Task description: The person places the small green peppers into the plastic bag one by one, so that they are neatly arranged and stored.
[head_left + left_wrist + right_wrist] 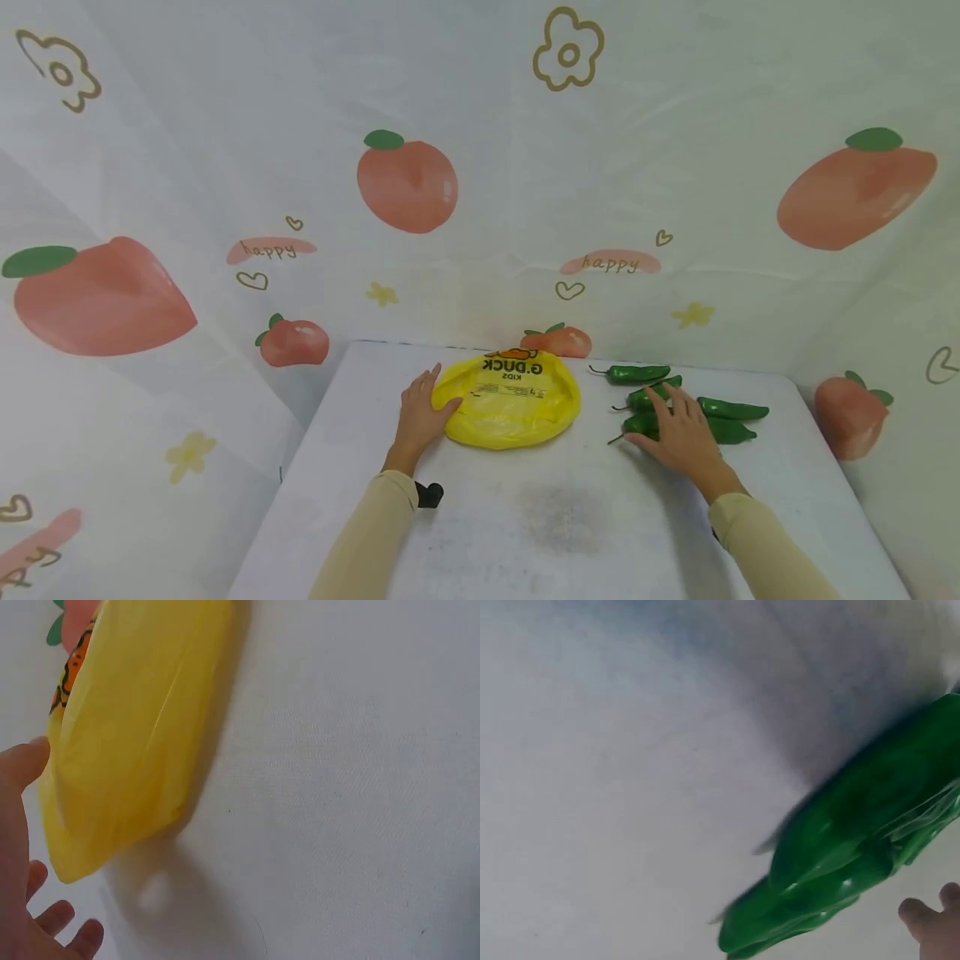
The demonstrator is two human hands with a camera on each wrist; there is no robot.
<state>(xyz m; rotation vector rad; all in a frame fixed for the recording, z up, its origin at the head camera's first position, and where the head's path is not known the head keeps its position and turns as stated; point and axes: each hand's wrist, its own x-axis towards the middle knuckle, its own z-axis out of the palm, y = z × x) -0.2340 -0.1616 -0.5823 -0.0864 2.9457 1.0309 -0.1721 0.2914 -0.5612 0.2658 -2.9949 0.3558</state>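
Note:
A round, soft yellow plastic item (517, 421), printed with "G.DUCK KIDS" in mirrored letters, lies toward the back of the table. At its left edge is my left hand (422, 417), thumb tip right at the rim and fingers spread, pointing away from me. The left wrist view shows the yellow plastic (142, 735) standing somewhat thick, with the thumb beside it. To the right lie several long green peppers (733, 409), some with thin stems. My right hand (684, 437) is over them, fingers parted, hiding part of the middle ones. Glossy green peppers (877, 802) fill the right wrist view's lower right.
A white table (480, 517) with a greyish smudge holds everything. Behind and at both sides hangs a pale cloth (480, 275) printed with fruit, flowers and "happy". One green pepper (637, 374) lies apart at the back, between the yellow plastic and the cloth's right side.

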